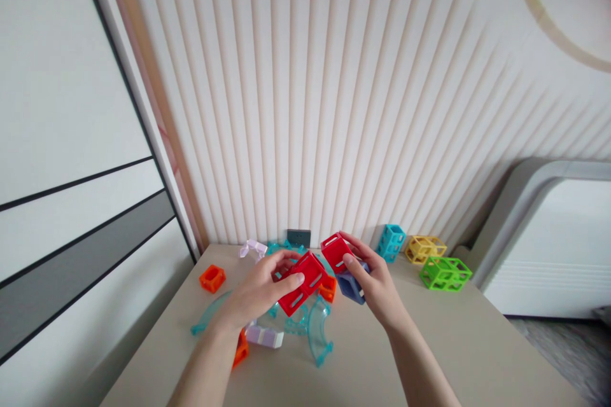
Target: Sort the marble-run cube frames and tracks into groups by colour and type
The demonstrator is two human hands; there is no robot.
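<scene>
1. Right over the middle of the table, the left hand is gripping a longer red frame, thumb on its face.
2. Across from it, the right hand has a shorter red frame between thumb and fingers. The two reds aren't touching, so I'd say that pair isn't joined. There's a dark blue frame just below; can't tell if it's held too.
3. Under and around the hands it's all loose bits: clear teal curved pieces, a lilac piece, orange frames. Looks like plenty unsorted, tbh.
4. Off to the right, a green block, a yellow block and a cyan block look finished to me.
5. Behind everything, the ribbed wall.
</scene>
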